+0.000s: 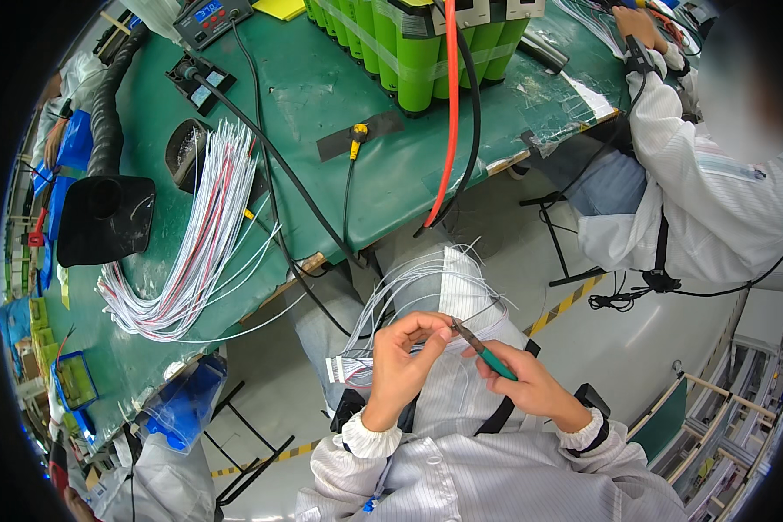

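Observation:
Over my lap, my left hand (406,361) pinches thin wire near its fingertips, just at the tip of the tool. My right hand (535,383) is closed round green-handled pliers (498,362), whose metal jaws meet the wire by my left thumb. The exact jaw shape is too small to make out. A loose bundle of white wires (400,291) fans across my lap behind my hands. At its left end, a white connector (334,370) sticks out beside my left hand.
On the green table (296,96) lies a big bundle of white and red wires (204,252). A black hood on a hose (104,222), a soldering iron in its holder (202,83) and a green battery pack (409,61) are near it. A co-worker (713,183) sits at the right.

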Action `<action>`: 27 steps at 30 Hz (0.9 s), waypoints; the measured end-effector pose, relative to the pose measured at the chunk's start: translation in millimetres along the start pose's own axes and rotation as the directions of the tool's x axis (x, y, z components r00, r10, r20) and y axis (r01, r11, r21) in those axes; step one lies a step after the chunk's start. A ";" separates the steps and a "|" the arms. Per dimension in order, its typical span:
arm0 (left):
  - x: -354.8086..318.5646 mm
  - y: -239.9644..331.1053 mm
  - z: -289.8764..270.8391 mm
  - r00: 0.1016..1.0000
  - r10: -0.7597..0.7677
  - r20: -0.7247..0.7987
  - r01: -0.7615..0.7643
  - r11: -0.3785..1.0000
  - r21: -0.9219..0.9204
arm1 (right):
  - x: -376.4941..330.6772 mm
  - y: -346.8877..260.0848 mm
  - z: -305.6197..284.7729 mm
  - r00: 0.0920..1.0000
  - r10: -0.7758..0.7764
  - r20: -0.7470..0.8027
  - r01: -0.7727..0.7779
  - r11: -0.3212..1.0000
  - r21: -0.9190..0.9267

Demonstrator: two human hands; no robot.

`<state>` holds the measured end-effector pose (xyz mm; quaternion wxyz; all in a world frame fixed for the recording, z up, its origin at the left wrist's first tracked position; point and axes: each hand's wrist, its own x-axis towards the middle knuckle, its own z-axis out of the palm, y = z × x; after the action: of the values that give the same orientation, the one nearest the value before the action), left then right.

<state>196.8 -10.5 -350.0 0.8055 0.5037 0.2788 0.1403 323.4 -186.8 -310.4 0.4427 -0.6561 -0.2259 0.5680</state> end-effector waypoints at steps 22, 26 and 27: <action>-8.9 17.0 -4.6 0.993 0.034 -0.109 -0.027 0.998 0.065 | 5.7 10.0 -26.1 0.867 -0.079 -0.492 -0.083 0.950 -0.299; -25.7 45.8 -16.8 0.971 0.196 -0.139 -0.199 0.980 -0.007 | 3.9 -19.8 -74.3 0.928 -0.276 -0.252 0.166 0.908 -0.384; -32.7 48.4 -23.5 0.946 0.288 -0.149 -0.290 0.957 0.005 | 5.0 -35.5 -80.2 0.909 -0.286 -0.302 0.184 0.928 -0.324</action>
<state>159.2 12.1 -304.8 0.7577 0.5205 0.2597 0.2960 407.8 -190.8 -286.4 0.4405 -0.7702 -0.3034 0.3474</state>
